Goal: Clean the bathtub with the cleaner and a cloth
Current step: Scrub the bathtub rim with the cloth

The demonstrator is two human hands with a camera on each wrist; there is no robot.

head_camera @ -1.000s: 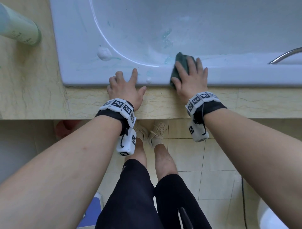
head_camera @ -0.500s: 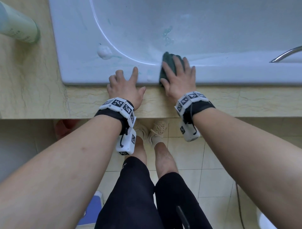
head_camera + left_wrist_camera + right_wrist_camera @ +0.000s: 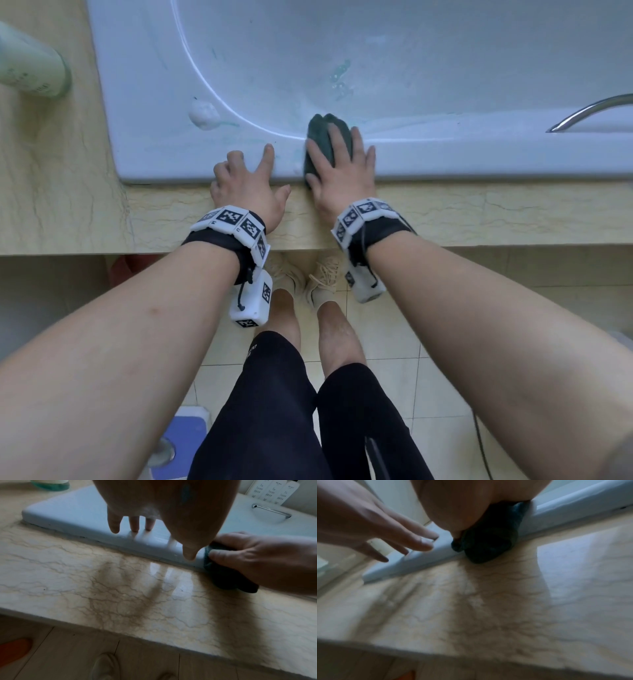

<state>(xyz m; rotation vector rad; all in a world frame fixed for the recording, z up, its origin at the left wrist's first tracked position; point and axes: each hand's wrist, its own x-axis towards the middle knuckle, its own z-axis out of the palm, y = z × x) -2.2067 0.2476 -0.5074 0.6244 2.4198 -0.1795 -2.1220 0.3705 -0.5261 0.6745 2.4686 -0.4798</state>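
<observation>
A white bathtub point(image 3: 479, 161) runs along a marble ledge point(image 3: 479, 216). My right hand point(image 3: 342, 171) lies flat on a dark green cloth point(image 3: 322, 137) and presses it onto the near rim, fingers straight. The cloth point(image 3: 226, 577) hangs over the rim's edge down to the ledge, and the right wrist view shows the cloth point(image 3: 488, 545) bunched under my palm. My left hand point(image 3: 246, 181) rests just to the left, fingertips spread on the rim and holding nothing. The pale green cleaner bottle point(image 3: 30, 68) stands on the ledge at the far left.
A blob of white foam point(image 3: 203, 114) sits on the rim's left corner, with teal smears point(image 3: 340, 80) inside the tub. A chrome grab handle point(image 3: 589, 111) is at the right. Small bottles point(image 3: 274, 492) stand behind the tub. A blue object point(image 3: 178, 442) is on the tiled floor.
My right hand has slid the cloth leftwards along the near rim, ending close beside the left hand. The left hand has stayed in place.
</observation>
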